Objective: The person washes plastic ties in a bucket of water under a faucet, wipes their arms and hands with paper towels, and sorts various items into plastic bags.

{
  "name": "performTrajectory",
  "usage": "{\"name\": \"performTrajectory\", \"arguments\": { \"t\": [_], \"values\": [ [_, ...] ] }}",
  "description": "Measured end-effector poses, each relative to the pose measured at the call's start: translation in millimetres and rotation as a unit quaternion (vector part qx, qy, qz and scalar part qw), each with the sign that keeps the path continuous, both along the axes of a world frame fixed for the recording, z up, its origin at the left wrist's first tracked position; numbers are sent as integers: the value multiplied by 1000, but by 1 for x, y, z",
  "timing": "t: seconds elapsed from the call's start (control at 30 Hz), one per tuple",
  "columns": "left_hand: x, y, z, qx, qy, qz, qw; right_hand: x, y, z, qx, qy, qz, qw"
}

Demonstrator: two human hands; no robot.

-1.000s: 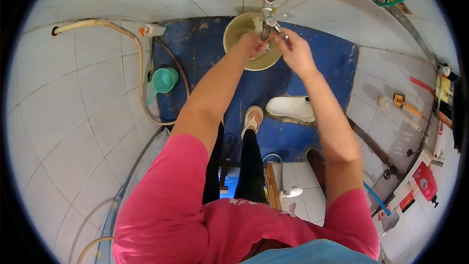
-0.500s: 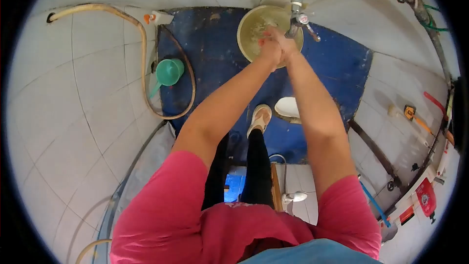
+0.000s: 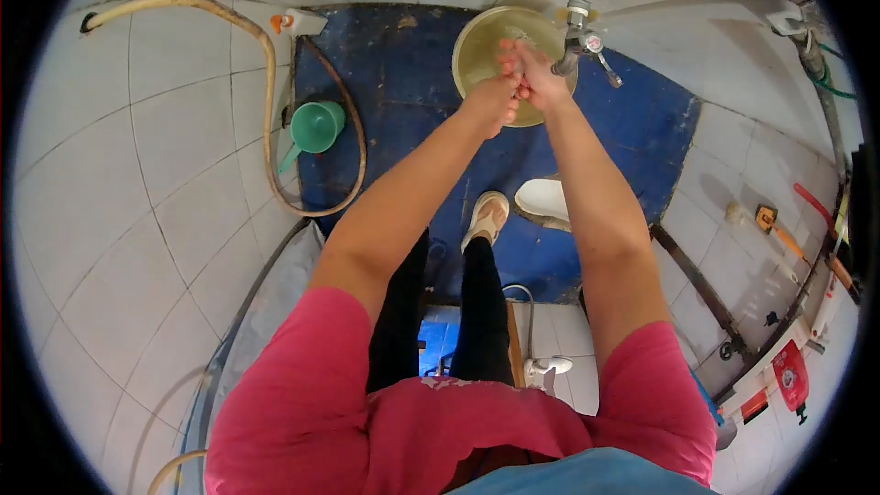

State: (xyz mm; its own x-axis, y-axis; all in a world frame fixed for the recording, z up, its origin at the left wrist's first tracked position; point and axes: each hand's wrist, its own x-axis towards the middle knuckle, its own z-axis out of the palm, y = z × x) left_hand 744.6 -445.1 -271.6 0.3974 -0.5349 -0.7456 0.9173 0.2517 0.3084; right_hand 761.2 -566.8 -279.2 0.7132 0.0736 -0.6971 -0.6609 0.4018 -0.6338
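Note:
My left hand (image 3: 491, 104) and my right hand (image 3: 543, 82) are together over a round pale yellow basin (image 3: 465, 48) with water in it, just below and left of the tap (image 3: 569, 57). The left fingers are curled in against the right hand; whether anything small is between them is hidden. My right hand is turned inward with its fingers loosely stretched and their tips toward the left. The basin stands on a blue tiled floor (image 3: 412, 147).
A green dipper (image 3: 317, 126) lies on the left beside a looped beige hose (image 3: 272, 82). A white ceramic fixture (image 3: 543, 199) sits in the floor near my foot (image 3: 486, 220). Brushes (image 3: 779, 229) and a red pouch (image 3: 790, 376) are along the right wall.
My hands were closely clasped low in the basin. They have loosened, with the left hand drawn slightly back to the left and the right fingers showing more. The view has shifted slightly.

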Motion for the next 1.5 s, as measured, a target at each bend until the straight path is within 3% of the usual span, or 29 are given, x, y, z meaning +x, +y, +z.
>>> {"name": "performTrajectory", "arguments": {
  "t": [0.07,0.2,0.27,0.3,0.37,0.5,0.63,0.7,0.77,0.93,1.03,1.17,1.27,1.43,1.5],
  "values": [
    [-1,3,-2,-2,-4,9,1000,3,0,11,-19,49,53,997],
    [1,-1,-11,-13,-1,26,1000,-2,-2,10,13,21,49,998],
    [1,-4,-10,-28,-7,30,999,-8,-4,9,52,-95,6,994],
    [1,-5,-11,-41,-15,34,998,-9,-8,13,50,-93,7,994],
    [-1,-6,-14,-79,-22,24,996,-12,-20,22,86,-125,77,985],
    [3,-12,-26,-101,-7,13,995,-7,-27,27,69,-76,97,990],
    [9,1,-19,-99,-2,-9,995,-7,-27,10,-15,-42,84,995],
    [8,7,-16,-34,-35,-28,998,-11,-27,2,-42,-56,84,994],
    [6,10,-16,-18,-51,-37,998,-15,-25,1,-144,-72,87,983],
    [-2,18,-12,11,-84,-27,996,-19,-22,13,-54,-75,102,990],
    [-2,19,-8,-40,-52,7,998,-21,-29,16,-10,-78,126,989],
    [-1,13,-15,-44,-78,-41,995,-25,-29,27,24,-81,83,993],
    [-4,10,-12,-41,-100,-80,991,-22,-33,15,70,-55,114,990],
    [0,13,-17,-5,-80,-71,994,-15,-20,13,50,-35,106,993],
    [8,16,-15,39,-163,-142,976,-16,-21,10,34,-40,93,994]
  ]
}}
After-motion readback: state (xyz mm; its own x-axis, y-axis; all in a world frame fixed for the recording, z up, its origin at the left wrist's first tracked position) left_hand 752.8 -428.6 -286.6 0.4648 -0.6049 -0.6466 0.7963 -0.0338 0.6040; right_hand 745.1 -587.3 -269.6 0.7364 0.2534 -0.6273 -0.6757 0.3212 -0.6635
